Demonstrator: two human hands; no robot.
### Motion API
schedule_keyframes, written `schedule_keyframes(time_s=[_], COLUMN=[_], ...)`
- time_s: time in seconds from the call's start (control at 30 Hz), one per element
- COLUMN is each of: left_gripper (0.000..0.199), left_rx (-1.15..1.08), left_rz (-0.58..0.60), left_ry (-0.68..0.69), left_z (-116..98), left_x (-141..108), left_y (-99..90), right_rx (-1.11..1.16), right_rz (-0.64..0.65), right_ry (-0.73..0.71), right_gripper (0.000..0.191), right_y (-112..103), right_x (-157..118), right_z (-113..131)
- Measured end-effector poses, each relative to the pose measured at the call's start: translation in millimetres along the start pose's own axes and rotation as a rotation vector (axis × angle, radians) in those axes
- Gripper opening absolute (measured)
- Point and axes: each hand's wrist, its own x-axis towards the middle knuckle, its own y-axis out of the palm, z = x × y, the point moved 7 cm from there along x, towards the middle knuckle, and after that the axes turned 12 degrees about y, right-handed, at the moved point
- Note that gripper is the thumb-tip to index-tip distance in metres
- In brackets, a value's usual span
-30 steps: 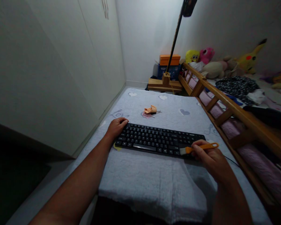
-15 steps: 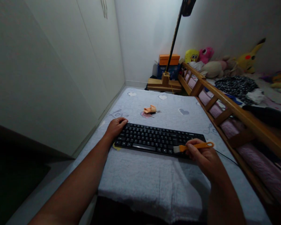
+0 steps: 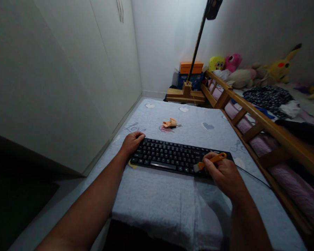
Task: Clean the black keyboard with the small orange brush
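A black keyboard [image 3: 170,156] lies on the pale blue cloth of the table. My left hand [image 3: 133,142] grips its far left corner, fingers closed on the edge. Over the keyboard's right part, my right hand [image 3: 219,170] pinches an orange-handled brush [image 3: 214,159]. The brush's pale bristles touch the keys near the lower edge, right of the space bar. Part of the number keys is hidden under my right hand.
Beyond the keyboard lie a crumpled orange cloth [image 3: 170,122] and thin metal tools [image 3: 178,125]. A black cable [image 3: 253,176] runs right. A wooden bed rail [image 3: 261,120] borders the right side, a white wardrobe [image 3: 94,76] the left.
My right hand has turned the brush, so its handle slants more steeply upward, the bristles still at the keys. The whole view has shifted slightly. My left hand keeps its hold.
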Motion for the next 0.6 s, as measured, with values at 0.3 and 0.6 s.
schedule_keyframes(time_s=[0.3,0.6], left_gripper=[0.037,0.037], left_rx=[-0.007,0.006], left_rz=[0.004,0.009], left_ry=[0.003,0.012], left_z=[0,0], left_x=[-1,0], left_y=[1.2,1.2], right_rx=[0.192,0.227], right_rz=[0.219,0.199], right_ry=[-0.139,-0.149], right_gripper=[0.018,0.018], right_y=[70,98], right_x=[12,17], right_z=[64,54])
